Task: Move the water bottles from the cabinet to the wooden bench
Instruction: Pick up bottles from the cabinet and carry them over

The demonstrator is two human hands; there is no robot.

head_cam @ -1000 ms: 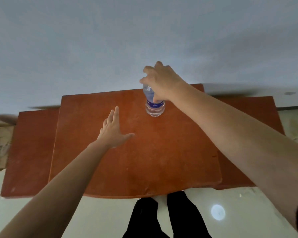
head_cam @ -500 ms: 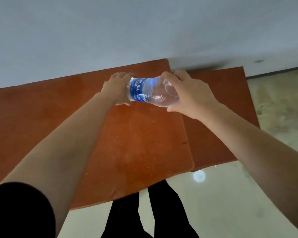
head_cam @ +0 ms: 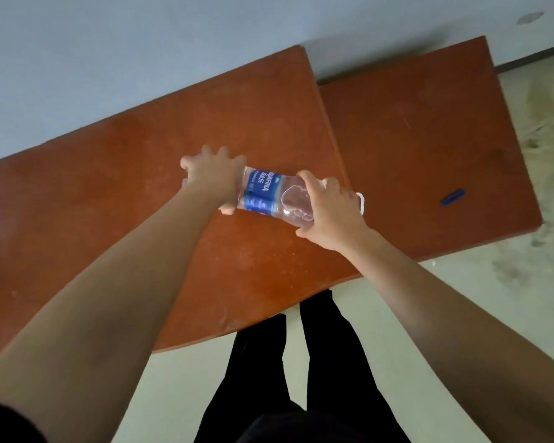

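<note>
Upright a second ago, the water bottle (head_cam: 266, 195) now lies sideways between my left hand (head_cam: 213, 177) and right hand (head_cam: 330, 209), each curled round one end, apparently ready for carrying.

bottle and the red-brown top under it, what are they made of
The bottle: likely thin clear plastic, glossy and see-through, with a blue printed label. The top: seemingly wood or wood laminate, red-brown, matte with pale scuffs; which one is unclear.
</note>
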